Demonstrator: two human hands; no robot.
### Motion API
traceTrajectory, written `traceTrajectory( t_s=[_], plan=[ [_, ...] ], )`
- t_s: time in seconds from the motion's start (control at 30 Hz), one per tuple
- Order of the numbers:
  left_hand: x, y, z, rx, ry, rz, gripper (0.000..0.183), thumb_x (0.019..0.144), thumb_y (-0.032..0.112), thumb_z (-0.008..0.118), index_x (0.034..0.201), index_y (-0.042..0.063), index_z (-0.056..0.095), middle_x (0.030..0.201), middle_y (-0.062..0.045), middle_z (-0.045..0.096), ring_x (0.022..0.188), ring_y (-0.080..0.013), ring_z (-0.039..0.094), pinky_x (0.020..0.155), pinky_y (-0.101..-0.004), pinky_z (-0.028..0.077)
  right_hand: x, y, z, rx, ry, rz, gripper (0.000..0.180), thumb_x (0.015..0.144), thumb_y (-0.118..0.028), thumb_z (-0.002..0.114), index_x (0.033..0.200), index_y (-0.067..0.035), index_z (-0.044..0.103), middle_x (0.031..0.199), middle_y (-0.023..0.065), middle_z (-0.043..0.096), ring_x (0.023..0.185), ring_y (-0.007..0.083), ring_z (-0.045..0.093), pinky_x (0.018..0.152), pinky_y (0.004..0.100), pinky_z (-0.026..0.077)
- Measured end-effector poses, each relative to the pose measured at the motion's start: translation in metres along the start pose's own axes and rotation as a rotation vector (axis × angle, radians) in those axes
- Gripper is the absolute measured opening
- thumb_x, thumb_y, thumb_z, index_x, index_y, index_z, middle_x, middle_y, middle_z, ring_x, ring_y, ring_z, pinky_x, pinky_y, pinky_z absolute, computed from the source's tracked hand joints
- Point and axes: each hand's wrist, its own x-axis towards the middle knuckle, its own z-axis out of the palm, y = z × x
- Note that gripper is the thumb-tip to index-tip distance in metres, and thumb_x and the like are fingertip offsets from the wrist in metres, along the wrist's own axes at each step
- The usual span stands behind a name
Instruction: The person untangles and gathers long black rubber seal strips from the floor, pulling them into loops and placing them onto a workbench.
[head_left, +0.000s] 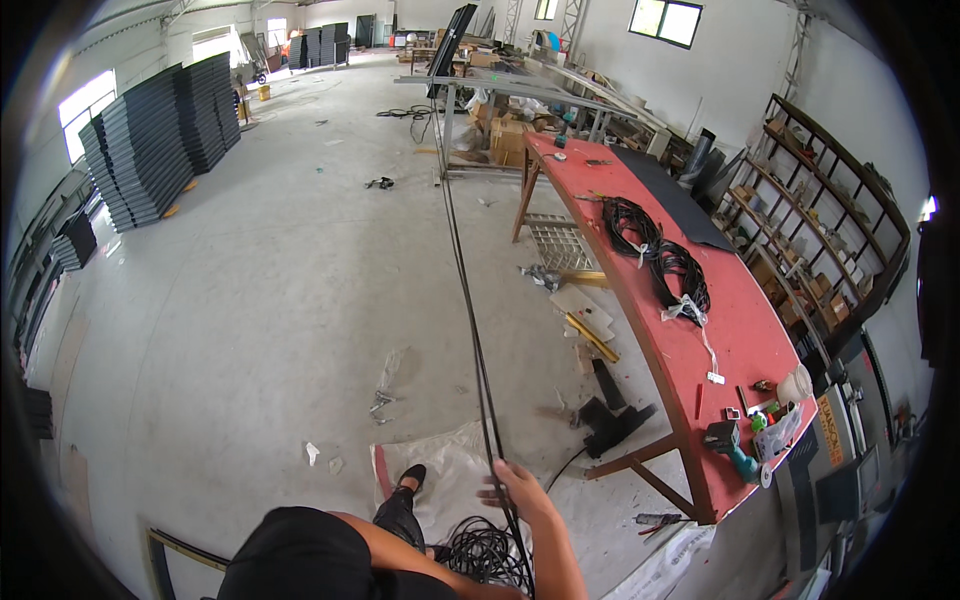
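Observation:
Two long black cable strands run side by side, taut, from the far metal frame down to the bottom of the view. My right hand is loosely curled around them, its fingers blurred and partly spread. Below that hand, a tangled heap of black cable lies on the floor by my feet. My left arm reaches across my body toward the lower edge, and its hand is out of view. A pale plastic sheet lies under my shoe.
To the right stands a red-topped table bearing tied cable coils, a cordless angle grinder and small tools. Black scraps lie beside its legs. A grey metal frame stands ahead, and stacked dark panels at left.

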Motion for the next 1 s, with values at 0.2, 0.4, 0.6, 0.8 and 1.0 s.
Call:
traceTrajectory(
  t_s=[0.2,0.4,0.6,0.8,1.0],
  plan=[
    [0.009,-0.047,-0.016,-0.138,-0.083,-0.116,0.05,0.086,0.048,0.041,0.109,0.004,0.051,0.106,-0.021,0.052,0.097,-0.0331,0.049,0.082,-0.0461,0.038,-0.078,-0.029,0.02,0.051,0.3,-0.402,0.022,0.089,-0.02,0.051,0.084,0.0,0.058,0.053,-0.0072,0.037,0.043,0.0023,0.031,0.039,0.019,0.023],
    [0.018,-0.026,-0.166,-1.684,0.123,0.02,0.066,0.083,0.056,0.04,0.118,0.001,0.046,0.124,-0.023,0.043,0.117,-0.0348,0.04,0.098,-0.049,0.031,-0.221,0.03,-0.009,0.031,0.579,-0.441,0.018,0.089,-0.016,0.049,0.086,-0.001,0.057,0.056,-0.0051,0.038,0.05,0.0033,0.032,0.045,0.0188,0.024],
    [0.043,0.031,-0.329,-1.586,0.559,0.212,0.077,0.079,0.065,0.041,0.104,-0.007,0.05,0.114,-0.022,0.051,0.11,-0.035,0.049,0.092,-0.0487,0.039,-0.331,0.143,-0.025,0.284,0.87,-0.372,0.02,0.087,-0.015,0.054,0.087,0.004,0.058,0.056,-0.0031,0.042,0.048,0.0047,0.034,0.043,0.0188,0.024],
    [0.032,-0.059,-0.457,-1.261,1.157,-0.016,0.044,0.089,0.046,0.042,0.076,0.005,0.053,0.059,-0.002,0.053,0.046,-0.0144,0.048,0.042,-0.0277,0.04,-0.408,0.27,-0.061,0.389,0.842,-0.172,0.024,0.087,-0.025,0.057,0.09,-0.002,0.055,0.056,-0.0049,0.041,0.048,0.0049,0.035,0.043,0.0199,0.025],
    [0.019,-0.056,-0.372,-0.719,1.225,-0.316,0.037,0.092,0.039,0.041,0.069,0.01,0.046,0.049,0.004,0.036,0.038,-0.0084,0.03,0.034,-0.0261,0.023,-0.346,0.301,-0.111,0.429,0.928,-0.091,0.023,0.085,-0.022,0.059,0.094,-0.001,0.056,0.066,0.0,0.051,0.057,0.0095,0.047,0.051,0.0225,0.04]
  ],
)
